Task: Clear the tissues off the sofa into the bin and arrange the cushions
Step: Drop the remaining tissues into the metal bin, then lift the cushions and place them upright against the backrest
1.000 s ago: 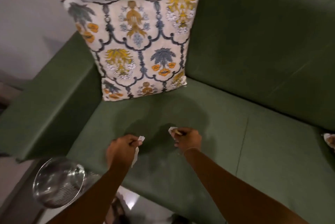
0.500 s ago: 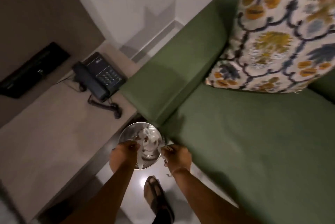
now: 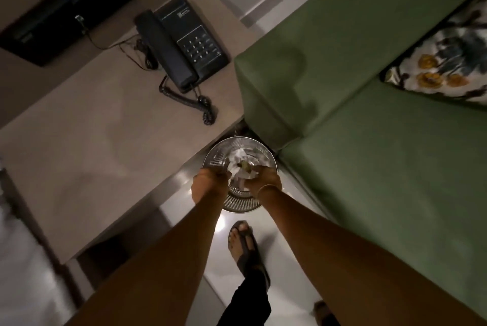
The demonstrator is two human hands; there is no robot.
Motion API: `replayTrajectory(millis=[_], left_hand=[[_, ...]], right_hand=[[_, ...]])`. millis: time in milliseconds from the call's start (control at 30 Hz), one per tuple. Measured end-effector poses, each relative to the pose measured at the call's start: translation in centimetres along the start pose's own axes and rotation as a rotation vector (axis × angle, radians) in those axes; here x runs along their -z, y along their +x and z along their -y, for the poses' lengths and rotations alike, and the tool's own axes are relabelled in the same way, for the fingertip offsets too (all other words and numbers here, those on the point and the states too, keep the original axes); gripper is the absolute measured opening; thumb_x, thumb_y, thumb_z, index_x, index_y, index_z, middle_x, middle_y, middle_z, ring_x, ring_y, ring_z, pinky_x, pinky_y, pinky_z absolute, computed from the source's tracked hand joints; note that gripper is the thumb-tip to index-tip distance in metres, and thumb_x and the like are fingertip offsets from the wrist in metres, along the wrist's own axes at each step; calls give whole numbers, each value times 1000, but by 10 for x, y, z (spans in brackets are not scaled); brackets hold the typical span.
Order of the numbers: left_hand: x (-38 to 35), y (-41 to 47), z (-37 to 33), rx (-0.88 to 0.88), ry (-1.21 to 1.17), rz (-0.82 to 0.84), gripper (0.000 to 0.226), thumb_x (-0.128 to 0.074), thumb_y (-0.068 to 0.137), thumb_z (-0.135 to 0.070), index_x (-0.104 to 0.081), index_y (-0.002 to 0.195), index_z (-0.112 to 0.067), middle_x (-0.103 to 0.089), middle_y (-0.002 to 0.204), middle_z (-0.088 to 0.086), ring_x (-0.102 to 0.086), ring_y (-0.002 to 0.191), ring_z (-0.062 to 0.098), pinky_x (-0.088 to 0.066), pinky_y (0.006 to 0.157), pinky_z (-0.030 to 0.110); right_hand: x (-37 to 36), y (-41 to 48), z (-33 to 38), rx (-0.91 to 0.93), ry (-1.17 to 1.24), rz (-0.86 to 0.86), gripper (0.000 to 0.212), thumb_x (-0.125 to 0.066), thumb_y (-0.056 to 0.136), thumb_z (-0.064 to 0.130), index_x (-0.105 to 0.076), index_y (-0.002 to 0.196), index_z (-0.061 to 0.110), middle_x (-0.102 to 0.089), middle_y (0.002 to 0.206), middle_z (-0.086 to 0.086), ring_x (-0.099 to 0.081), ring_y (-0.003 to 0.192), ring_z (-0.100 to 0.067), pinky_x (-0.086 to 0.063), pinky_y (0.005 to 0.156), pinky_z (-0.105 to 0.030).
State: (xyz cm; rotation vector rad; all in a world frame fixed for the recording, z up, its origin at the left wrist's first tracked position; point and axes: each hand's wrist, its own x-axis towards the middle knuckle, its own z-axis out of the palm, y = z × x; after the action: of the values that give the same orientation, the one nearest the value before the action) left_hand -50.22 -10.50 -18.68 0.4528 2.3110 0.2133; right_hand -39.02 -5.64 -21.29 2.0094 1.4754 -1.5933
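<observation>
A round metal mesh bin (image 3: 241,204) stands on the floor between the side table and the green sofa (image 3: 395,172). My left hand (image 3: 209,182) and my right hand (image 3: 263,180) are both over its mouth, fingers curled downward. Crumpled white tissue (image 3: 238,176) is bunched between the two sets of fingertips and touches both. More white tissue (image 3: 238,155) lies deeper in the bin. The fingertips themselves are hidden by the backs of my hands. A floral cushion (image 3: 448,62) leans at the sofa's left end, cut off by the right frame edge.
The sofa armrest (image 3: 303,62) rises just right of the bin. A beige side table (image 3: 92,141) on the left carries a black telephone (image 3: 184,43) with a coiled cord. My sandalled foot (image 3: 245,244) stands on the glossy floor just behind the bin.
I have turned from the sofa seat, where each hand picked up a tissue, to the bin at the left. Since half a second ago, both hands have dropped lower into the bin's mouth.
</observation>
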Motion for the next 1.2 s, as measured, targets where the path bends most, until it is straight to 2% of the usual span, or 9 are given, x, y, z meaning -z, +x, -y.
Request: replayTrajectory(millis=[100, 233, 400, 567, 700, 833, 933, 1067, 1200], left_hand=[[8, -28, -12, -104, 50, -11, 22, -55, 88, -35, -74, 96, -28, -74, 102, 9, -55, 74, 20, -40, 69, 27], [22, -92, -45, -265, 145, 3, 27, -49, 91, -40, -69, 107, -31, -71, 111, 9, -63, 92, 28, -48, 77, 32], [25, -179, -125, -453, 263, 99, 36, -51, 89, -45, -60, 121, -33, -68, 123, 4, -62, 111, 28, -50, 92, 39], [6, -240, -240, -586, 190, 55, 65, -68, 78, -42, -44, 138, -30, -62, 130, 11, -58, 117, 33, -45, 98, 39], [-17, -256, -329, -590, 65, 103, 86, -76, 70, -36, -33, 144, -24, -52, 142, 12, -51, 127, 32, -40, 104, 39], [-44, -249, -392, -614, -71, 164, 87, -82, 61, -20, -41, 137, -25, -58, 134, 11, -56, 120, 33, -45, 102, 42], [-63, -231, -419, -552, -163, 196, 88, -83, 56, -12, -42, 134, -22, -62, 128, 12, -62, 108, 36, -53, 91, 54], [-81, -218, -434, -482, -358, 209, 84, -79, 56, -2, -41, 129, -19, -62, 123, 13, -64, 99, 36, -59, 72, 50], [-87, -229, -435, -507, -421, 233, 73, -72, 60, 5, -49, 125, -19, -63, 122, 11, -60, 109, 36, -50, 93, 59]], right_hand=[[17, -18, -1, 87, -8, 39, 48, -75, 76, 39, -63, 119, 22, -67, 123, -2, -62, 113, -22, -44, 91, -24], [75, -65, -11, 190, 198, 174, 42, -72, 80, 14, -61, 121, 13, -66, 124, -5, -62, 107, -17, -48, 97, -32], [202, -130, -42, 242, 245, -68, 33, -70, 79, 14, -70, 111, 21, -75, 97, -6, -65, 87, -19, -52, 84, -30], [359, -157, -87, 283, 415, -228, 48, -70, 83, 20, -56, 129, 23, -65, 118, 2, -62, 107, -14, -49, 93, -28], [470, -151, -119, 314, 676, -435, 43, -69, 85, 11, -53, 125, 15, -59, 111, -4, -61, 92, -12, -54, 82, -36], [546, -113, -138, 205, 569, -578, 102, -87, 65, 23, -26, 147, 17, -50, 141, -9, -51, 125, -30, -45, 101, -45], [572, -80, -138, 221, 720, -469, 117, -92, 57, 23, -21, 149, 13, -46, 146, -15, -47, 131, -33, -43, 105, -51], [576, -48, -128, 362, 839, -383, 117, -95, 48, 15, -31, 145, 17, -50, 143, -8, -49, 129, -27, -45, 104, -53], [551, -56, -130, 376, 954, -489, 100, -95, 47, 26, -46, 134, 28, -62, 127, 7, -56, 120, -20, -50, 97, -38]])
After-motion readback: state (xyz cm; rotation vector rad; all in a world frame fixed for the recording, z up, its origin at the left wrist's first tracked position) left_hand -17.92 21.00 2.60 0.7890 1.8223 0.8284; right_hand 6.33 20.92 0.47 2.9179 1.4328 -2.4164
